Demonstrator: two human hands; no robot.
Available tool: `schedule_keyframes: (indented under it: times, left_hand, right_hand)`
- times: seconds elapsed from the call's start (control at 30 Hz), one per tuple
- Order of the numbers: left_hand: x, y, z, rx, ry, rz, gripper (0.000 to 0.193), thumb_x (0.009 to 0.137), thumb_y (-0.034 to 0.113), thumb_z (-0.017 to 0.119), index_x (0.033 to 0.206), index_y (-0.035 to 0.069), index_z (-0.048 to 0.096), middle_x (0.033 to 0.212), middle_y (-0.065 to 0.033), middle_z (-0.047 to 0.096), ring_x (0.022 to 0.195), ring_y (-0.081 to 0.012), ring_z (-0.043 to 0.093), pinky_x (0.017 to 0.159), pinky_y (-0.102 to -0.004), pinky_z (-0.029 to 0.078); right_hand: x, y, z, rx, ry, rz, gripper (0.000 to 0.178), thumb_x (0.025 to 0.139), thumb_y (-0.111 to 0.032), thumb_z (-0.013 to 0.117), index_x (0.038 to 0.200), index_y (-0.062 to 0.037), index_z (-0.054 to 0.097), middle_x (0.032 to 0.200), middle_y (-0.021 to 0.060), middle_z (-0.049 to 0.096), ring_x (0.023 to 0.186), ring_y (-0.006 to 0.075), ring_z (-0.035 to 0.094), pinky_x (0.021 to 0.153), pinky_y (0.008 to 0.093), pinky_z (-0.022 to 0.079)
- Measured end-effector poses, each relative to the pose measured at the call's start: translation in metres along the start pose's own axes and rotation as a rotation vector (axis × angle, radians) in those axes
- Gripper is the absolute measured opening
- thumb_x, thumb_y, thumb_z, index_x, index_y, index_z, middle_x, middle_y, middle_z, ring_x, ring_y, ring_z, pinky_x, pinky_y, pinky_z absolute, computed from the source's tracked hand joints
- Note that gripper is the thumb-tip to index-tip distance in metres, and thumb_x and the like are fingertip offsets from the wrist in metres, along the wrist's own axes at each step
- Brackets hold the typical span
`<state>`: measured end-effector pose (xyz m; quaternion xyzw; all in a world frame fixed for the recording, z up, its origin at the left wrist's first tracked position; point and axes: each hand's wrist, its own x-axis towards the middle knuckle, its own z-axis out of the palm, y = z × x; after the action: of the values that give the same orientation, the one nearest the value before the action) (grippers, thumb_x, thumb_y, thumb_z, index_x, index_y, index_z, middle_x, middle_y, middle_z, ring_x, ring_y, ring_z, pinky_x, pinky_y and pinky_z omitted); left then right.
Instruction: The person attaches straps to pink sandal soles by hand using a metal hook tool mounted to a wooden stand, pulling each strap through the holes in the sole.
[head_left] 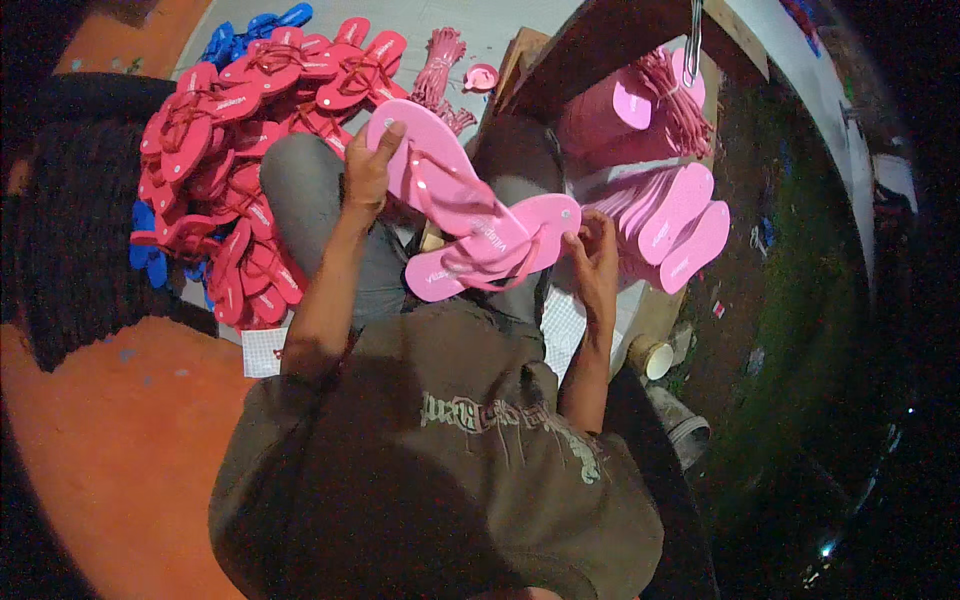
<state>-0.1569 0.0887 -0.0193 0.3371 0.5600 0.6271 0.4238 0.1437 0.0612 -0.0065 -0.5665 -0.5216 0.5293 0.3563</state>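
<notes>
Two light pink flip-flops with glossy pink straps lie crossed over each other above my lap. My left hand [370, 165] is closed on one end of the upper flip-flop [435, 145], thumb on top. The lower flip-flop [550, 215] reaches out to the right beneath it. At its right end my right hand [597, 250] has thumb and fingers bent at the edge, in a pinch. Part of the lower flip-flop is hidden under the upper one.
A large heap of red-pink flip-flops [215, 110] lies left, with blue ones [262, 25] behind. Pink strap bundles [440, 65] and a small pink dish [481, 77] lie ahead. On the right are stacked pink soles [675, 215], more straps [680, 110] and a pale cup [652, 358].
</notes>
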Motion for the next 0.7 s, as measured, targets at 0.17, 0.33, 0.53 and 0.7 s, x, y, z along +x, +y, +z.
schedule_keyframes:
  times: [0.17,0.33,0.53,0.7]
  left_hand:
    - [-0.017,-0.006,0.003,0.171,0.01,-0.004,0.033,0.08,0.028,0.057,0.096,-0.001,0.056,0.086,-0.0034,0.058,0.077,-0.009,0.051,0.07,-0.0236,0.041]
    - [-0.017,-0.017,0.006,0.663,-0.322,0.122,0.038,0.079,0.034,0.056,0.094,-0.002,0.055,0.084,-0.0076,0.059,0.076,-0.0128,0.053,0.069,-0.0256,0.042]
    - [-0.067,-0.031,0.035,-0.025,-0.612,-0.421,0.046,0.078,0.031,0.058,0.111,0.002,0.045,0.102,-0.005,0.053,0.094,-0.0136,0.049,0.082,-0.0288,0.039]
    - [-0.054,-0.025,0.019,-0.086,-0.631,-0.44,0.049,0.078,0.03,0.059,0.115,0.002,0.042,0.106,-0.0061,0.05,0.098,-0.0138,0.046,0.086,-0.0287,0.036]
  right_hand:
    - [-0.018,-0.016,0.017,-0.503,0.043,-0.336,0.031,0.07,-0.02,0.065,0.094,-0.0029,0.059,0.125,0.0204,0.035,0.111,0.0314,0.038,0.095,0.037,0.027]
    - [-0.014,-0.007,0.016,-0.369,-0.099,-0.241,0.022,0.06,-0.021,0.073,0.074,-0.0064,0.065,0.127,0.0168,0.032,0.115,0.03,0.033,0.095,0.0385,0.028]
    - [0.005,-0.023,0.025,-0.175,-0.268,-0.181,0.015,0.065,-0.014,0.07,0.075,-0.0047,0.064,0.119,0.0132,0.033,0.114,0.0276,0.032,0.092,0.0344,0.035]
    - [0.022,-0.022,0.04,-0.275,-0.223,-0.273,0.014,0.066,-0.013,0.069,0.076,-0.0043,0.063,0.122,0.0146,0.033,0.115,0.028,0.033,0.092,0.0332,0.035]
